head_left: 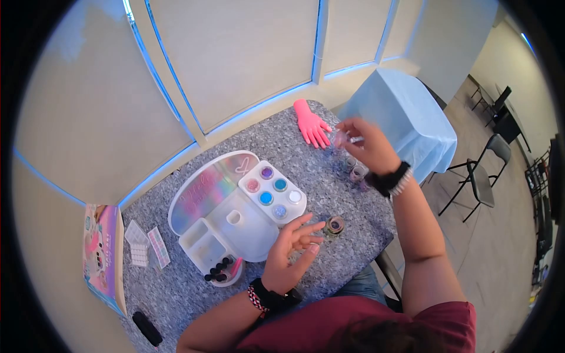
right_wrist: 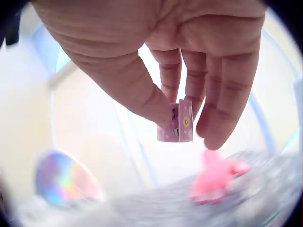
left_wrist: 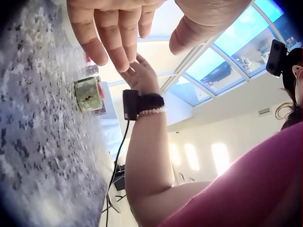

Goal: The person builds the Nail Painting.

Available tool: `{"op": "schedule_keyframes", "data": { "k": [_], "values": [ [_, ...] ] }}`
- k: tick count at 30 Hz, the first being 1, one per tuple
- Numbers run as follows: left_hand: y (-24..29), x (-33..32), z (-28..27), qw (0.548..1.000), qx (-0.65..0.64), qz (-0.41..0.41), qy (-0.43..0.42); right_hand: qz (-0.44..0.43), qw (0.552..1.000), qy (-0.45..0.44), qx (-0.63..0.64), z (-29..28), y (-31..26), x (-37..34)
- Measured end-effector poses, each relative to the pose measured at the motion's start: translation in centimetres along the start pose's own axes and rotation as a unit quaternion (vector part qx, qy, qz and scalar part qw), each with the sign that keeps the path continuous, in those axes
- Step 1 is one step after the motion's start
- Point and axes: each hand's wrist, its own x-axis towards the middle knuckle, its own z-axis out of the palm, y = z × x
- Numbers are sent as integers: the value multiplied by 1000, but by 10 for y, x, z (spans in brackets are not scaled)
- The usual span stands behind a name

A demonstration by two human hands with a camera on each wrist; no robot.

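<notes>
My right hand point(head_left: 369, 147) is raised over the table's far right side. Its thumb and fingers pinch a small pink dotted roll point(right_wrist: 182, 124) with a yellow smiley on its outer face. Below that hand, several similar small rolls point(head_left: 356, 172) stand in a group, partly hidden by the wrist. My left hand point(head_left: 289, 252) hovers near the front of the table with its fingers spread loosely and nothing in them. Just right of its fingertips sits a green flowered roll point(left_wrist: 89, 94) on the granite-patterned table. Beyond the right hand lies a pink model hand point(head_left: 312, 125).
A white nail-kit tray point(head_left: 259, 235) with glitter pots and black-capped bottles point(head_left: 219, 269) takes up the table's middle. To its left are clear nail-tip cases point(head_left: 138, 244), a kit box point(head_left: 103, 253) and a black object point(head_left: 146, 328). A blue-draped table point(head_left: 400, 112) stands behind.
</notes>
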Motion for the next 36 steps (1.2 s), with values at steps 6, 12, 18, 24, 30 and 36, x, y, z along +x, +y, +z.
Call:
{"op": "schedule_keyframes", "data": {
  "k": [6, 12, 18, 24, 30, 36],
  "values": [
    [-8, 2, -4, 999, -31, 27, 23, 142, 845, -219, 468, 39, -76, -103],
    [-11, 4, -11, 990, 117, 77, 26, 244, 744, -225, 580, 56, -66, -134],
    [-16, 3, -10, 985, 132, 105, 34, 224, 811, -215, 495, 58, -70, -144],
    [-11, 0, -6, 989, 74, 116, 52, 224, 845, -189, 447, 50, -77, -154],
    [-10, -4, -2, 989, 44, 93, 109, 146, 897, -72, 411, 33, -88, -154],
    [-6, -3, -1, 994, -1, 86, 64, 18, 900, 35, 434, 48, -108, -157]
  ]
}}
